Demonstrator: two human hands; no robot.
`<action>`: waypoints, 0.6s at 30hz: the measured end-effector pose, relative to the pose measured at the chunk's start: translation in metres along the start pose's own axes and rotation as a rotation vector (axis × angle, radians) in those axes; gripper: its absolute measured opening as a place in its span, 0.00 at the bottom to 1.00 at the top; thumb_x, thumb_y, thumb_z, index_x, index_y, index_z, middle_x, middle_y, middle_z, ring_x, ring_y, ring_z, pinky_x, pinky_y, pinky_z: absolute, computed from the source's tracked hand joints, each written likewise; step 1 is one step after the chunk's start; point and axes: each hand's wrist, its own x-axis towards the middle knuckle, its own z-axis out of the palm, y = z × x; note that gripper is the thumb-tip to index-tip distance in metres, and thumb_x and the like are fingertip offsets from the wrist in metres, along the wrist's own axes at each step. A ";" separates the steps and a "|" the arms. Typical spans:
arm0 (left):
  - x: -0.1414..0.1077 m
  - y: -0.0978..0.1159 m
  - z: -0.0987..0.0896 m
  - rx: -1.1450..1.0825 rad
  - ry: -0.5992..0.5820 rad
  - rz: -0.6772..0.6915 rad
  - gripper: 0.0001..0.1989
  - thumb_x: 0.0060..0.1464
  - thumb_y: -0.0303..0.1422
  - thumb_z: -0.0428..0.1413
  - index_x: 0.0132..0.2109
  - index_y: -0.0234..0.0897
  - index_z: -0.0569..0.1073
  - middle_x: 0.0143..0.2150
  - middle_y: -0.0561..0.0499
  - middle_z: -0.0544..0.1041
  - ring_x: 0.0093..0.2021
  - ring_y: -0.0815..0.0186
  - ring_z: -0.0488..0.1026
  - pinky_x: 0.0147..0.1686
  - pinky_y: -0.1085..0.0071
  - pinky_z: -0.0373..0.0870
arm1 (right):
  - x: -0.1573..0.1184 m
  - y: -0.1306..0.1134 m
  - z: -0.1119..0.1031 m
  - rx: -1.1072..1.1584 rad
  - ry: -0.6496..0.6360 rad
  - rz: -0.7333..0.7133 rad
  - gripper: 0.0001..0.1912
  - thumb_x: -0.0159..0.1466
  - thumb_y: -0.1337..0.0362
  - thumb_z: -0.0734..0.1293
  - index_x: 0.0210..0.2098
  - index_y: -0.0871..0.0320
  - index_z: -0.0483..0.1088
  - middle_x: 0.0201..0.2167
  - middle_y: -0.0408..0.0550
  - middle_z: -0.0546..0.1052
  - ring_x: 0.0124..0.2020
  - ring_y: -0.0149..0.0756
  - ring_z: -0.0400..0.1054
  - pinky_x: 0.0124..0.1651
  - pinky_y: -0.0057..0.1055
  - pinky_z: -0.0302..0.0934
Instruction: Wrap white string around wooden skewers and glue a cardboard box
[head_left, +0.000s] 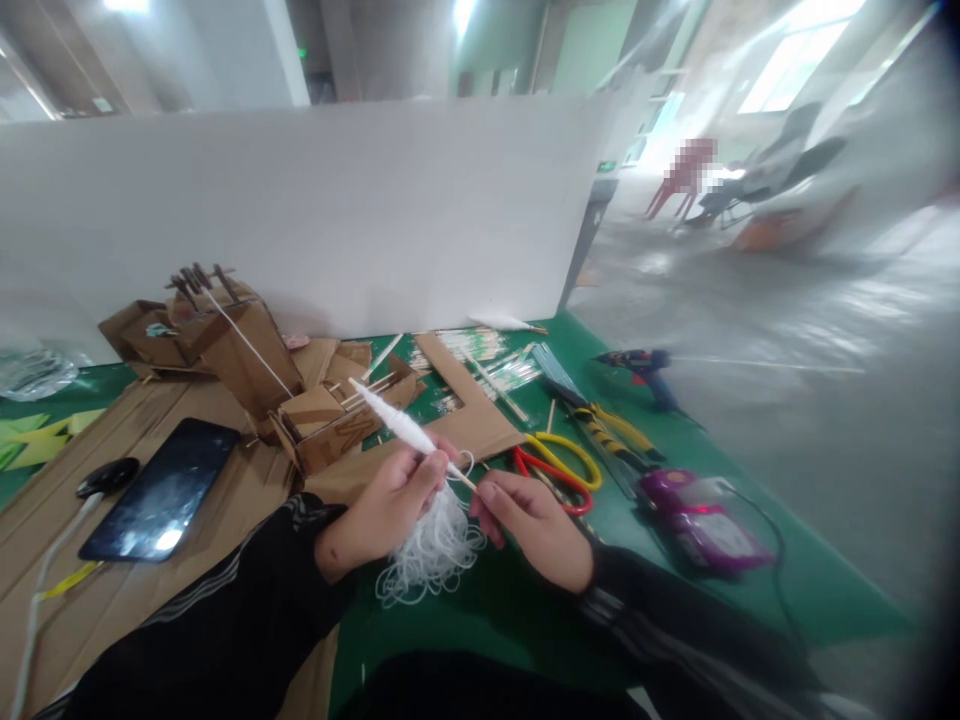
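A thin wooden stick wound with white string point(401, 424), thick in the middle and tapered to a point, slants between my hands. My left hand point(386, 500) is closed around the lower end of the winding, thumb on top. At the bare end of the stick, my right hand point(536, 525) pinches the wood between thumb and fingers. A loose tangle of white string point(433, 550) hangs under both hands, and a small loop of it rises beside the stick. Just beyond my right hand lie scissors point(566, 460) with red and yellow handles.
On the green table point(795, 560) are yellow-black pliers point(611, 435), a purple device point(701, 520) with a cord, and a glue gun point(645, 372). Cardboard boxes point(244, 350), a phone point(161, 490) and sticks occupy the left and centre. A white panel point(315, 220) stands behind.
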 end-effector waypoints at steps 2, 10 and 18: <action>0.000 0.000 0.000 0.030 -0.030 0.015 0.14 0.60 0.44 0.50 0.43 0.37 0.66 0.22 0.61 0.58 0.19 0.76 0.53 0.19 0.79 0.51 | 0.001 0.001 0.000 -0.019 0.041 -0.006 0.21 0.63 0.48 0.63 0.28 0.61 0.67 0.19 0.40 0.65 0.18 0.24 0.58 0.21 0.23 0.55; 0.000 0.003 0.000 0.111 -0.048 0.055 0.16 0.60 0.45 0.50 0.43 0.36 0.67 0.25 0.57 0.60 0.26 0.71 0.57 0.27 0.75 0.58 | -0.001 0.001 -0.001 0.024 0.008 0.010 0.21 0.62 0.47 0.63 0.31 0.61 0.69 0.22 0.42 0.67 0.20 0.26 0.60 0.23 0.25 0.56; 0.000 0.002 0.000 0.092 -0.073 0.079 0.15 0.60 0.45 0.50 0.41 0.37 0.66 0.26 0.56 0.62 0.28 0.70 0.60 0.30 0.73 0.60 | 0.000 0.000 -0.001 -0.011 0.105 -0.057 0.16 0.59 0.52 0.69 0.30 0.60 0.69 0.22 0.41 0.68 0.21 0.26 0.59 0.23 0.25 0.54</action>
